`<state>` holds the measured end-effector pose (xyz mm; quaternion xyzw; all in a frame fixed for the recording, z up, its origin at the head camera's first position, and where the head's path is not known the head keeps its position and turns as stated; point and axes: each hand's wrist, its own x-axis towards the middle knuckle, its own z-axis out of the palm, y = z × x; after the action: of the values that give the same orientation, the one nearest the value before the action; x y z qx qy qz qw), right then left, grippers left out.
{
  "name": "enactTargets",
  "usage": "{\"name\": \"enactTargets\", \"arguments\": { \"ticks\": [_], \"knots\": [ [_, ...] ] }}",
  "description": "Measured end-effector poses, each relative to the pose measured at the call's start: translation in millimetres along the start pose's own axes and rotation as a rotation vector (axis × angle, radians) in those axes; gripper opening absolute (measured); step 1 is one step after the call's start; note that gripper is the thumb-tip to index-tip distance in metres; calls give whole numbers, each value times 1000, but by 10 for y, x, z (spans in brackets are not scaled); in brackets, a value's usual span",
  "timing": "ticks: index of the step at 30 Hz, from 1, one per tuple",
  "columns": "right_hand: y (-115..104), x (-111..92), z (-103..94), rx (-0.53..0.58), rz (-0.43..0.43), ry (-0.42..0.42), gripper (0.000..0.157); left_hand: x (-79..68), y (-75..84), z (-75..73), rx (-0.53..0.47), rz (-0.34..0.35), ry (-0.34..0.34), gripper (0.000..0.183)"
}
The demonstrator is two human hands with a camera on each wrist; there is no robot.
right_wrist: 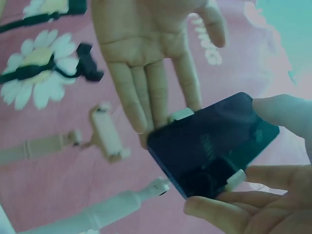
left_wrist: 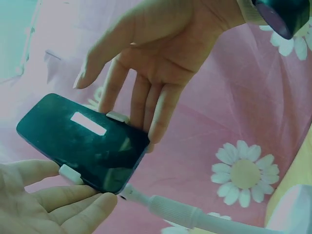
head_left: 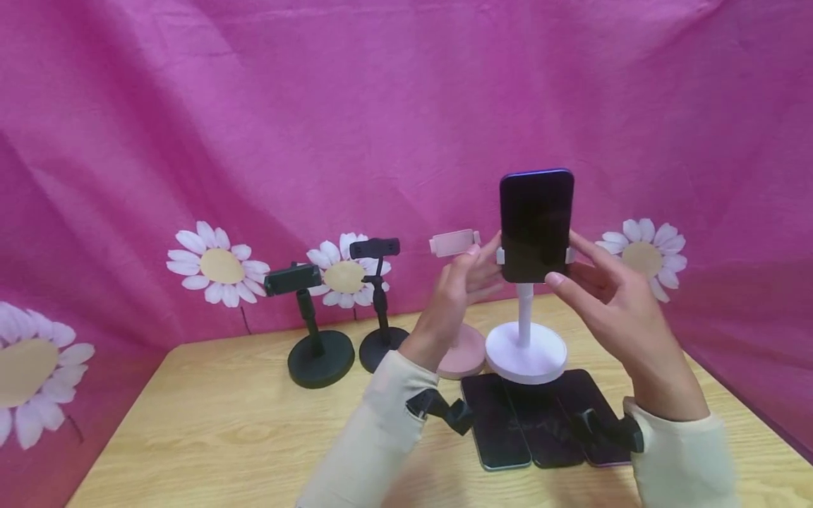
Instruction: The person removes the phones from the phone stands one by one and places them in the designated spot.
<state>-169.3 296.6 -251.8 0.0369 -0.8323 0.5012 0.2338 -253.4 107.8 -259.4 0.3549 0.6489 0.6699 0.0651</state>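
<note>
A dark smartphone (head_left: 537,224) stands upright in the clamp of a white phone stand (head_left: 526,353), its screen facing me. White clamp jaws grip both long sides of the phone (left_wrist: 85,141). My left hand (head_left: 452,293) is at the phone's left side, fingers extended by the clamp and thumb apart. On the opposite side is my right hand (head_left: 612,303); its extended fingers reach to the clamp's edge and behind it. In the left wrist view the right hand's (left_wrist: 151,53) thumb is clear of the screen. The right wrist view shows the left hand (right_wrist: 146,53) palm-on with straight fingers.
Three dark phones (head_left: 549,423) lie side by side on the wooden table (head_left: 209,416) before the white stand. Leftward stand a pink phone stand (head_left: 462,356) and two black ones (head_left: 320,360), their holders vacant. A pink daisy-print cloth (head_left: 317,106) hangs behind.
</note>
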Motion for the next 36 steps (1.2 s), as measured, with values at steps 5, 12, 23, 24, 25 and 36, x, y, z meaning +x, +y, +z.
{"name": "enactTargets", "arguments": {
  "ticks": [5,12,23,24,25,36],
  "knots": [
    [-166,-119,69,-19,-1,-53,61,-224,139,-188,40,26,26,59],
    [-304,-210,284,15,-88,-148,60,-552,276,-452,106,72,84,62],
    [-341,-279,759,218,-226,-285,62,-991,347,-824,194,62,188,54],
    [-349,-285,799,237,-231,-300,63,-1030,347,-857,195,61,197,54],
    [-359,-288,840,260,-237,-312,63,-1066,344,-890,193,59,207,54],
    [-395,-317,1246,422,-228,-445,63,-1434,345,-1214,153,-28,309,53]
  ]
}}
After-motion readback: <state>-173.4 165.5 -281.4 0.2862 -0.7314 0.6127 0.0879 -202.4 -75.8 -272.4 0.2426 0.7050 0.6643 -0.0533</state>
